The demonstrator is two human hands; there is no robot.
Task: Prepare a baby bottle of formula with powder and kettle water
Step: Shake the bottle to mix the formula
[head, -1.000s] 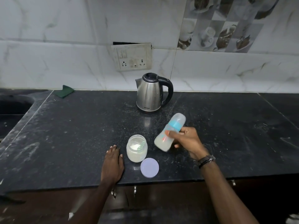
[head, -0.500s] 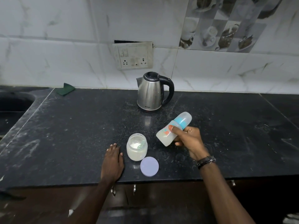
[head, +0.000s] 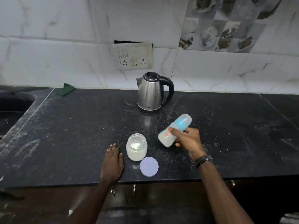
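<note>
Your right hand (head: pixel 188 139) grips the bottle (head: pixel 174 130) around its middle, fingers curled round it, and holds it tilted above the counter (head: pixel 64 135) — cap end up and away from you, base down toward the jar (head: pixel 136 147). The bottle is capped and holds a milky liquid, so the mixing looks like the step in hand. Your left hand (head: pixel 112 162) rests flat on the counter, fingers straight, holding nothing, just beside the jar.

The main risk is a leak: whether the collar is screwed tight can't be told from here, and if it is loose, any tipping of the cap end downward would send formula out onto the counter. Kettle water may also be hot — pressure could push liquid past the teat.

The second risk is the jar. It stands open, with the scoop (head: pixel 140 144) inside and the lid (head: pixel 149 166) lying beside it. The bottle's base hangs near its mouth, so a wide swing could knock it or drip into the powder. Your left hand could nudge it too.

The kettle (head: pixel 151 92) stands well apart at the back, out of the way.
</note>
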